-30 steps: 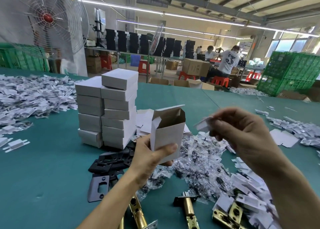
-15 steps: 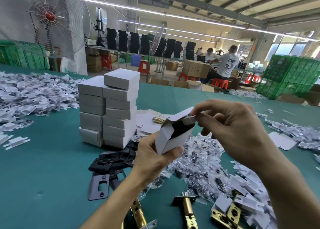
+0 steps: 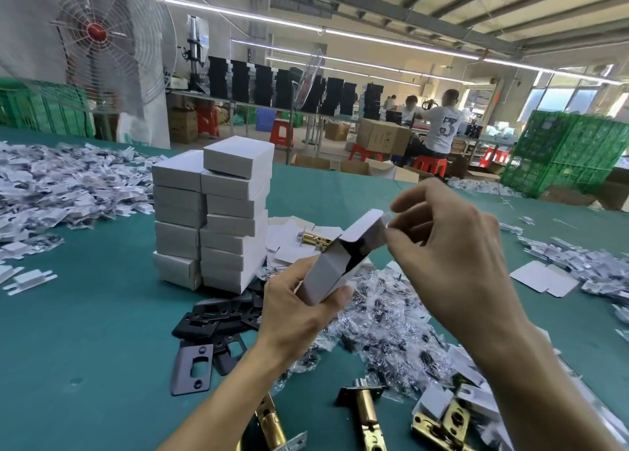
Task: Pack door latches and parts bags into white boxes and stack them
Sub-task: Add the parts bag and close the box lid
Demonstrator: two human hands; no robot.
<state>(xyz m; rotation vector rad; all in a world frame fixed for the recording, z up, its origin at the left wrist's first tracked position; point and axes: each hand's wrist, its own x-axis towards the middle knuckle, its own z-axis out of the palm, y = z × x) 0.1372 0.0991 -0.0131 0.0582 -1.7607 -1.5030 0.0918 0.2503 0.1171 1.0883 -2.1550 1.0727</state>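
My left hand (image 3: pixel 299 311) grips a small white box (image 3: pixel 332 270), tilted with its open end up and to the right. My right hand (image 3: pixel 452 256) pinches the box's top flap at that open end. Two stacks of closed white boxes (image 3: pixel 221 219) stand side by side just behind the held box. Clear parts bags (image 3: pixel 384 317) lie heaped under my hands. Brass door latches (image 3: pixel 366 413) lie near the table's front edge, and one more brass latch (image 3: pixel 313 238) rests on flat white cartons behind the box.
Black strike plates (image 3: pixel 211 331) lie left of my left wrist on the green table (image 3: pixel 85 331). Piles of white flat cartons (image 3: pixel 58 191) cover the far left and right. A big fan (image 3: pixel 95 38), green crates (image 3: pixel 571 154) and seated people stand beyond the table.
The box has tipped from upright to slanted. My right hand came in from the right to the box's open end and now pinches the flap.
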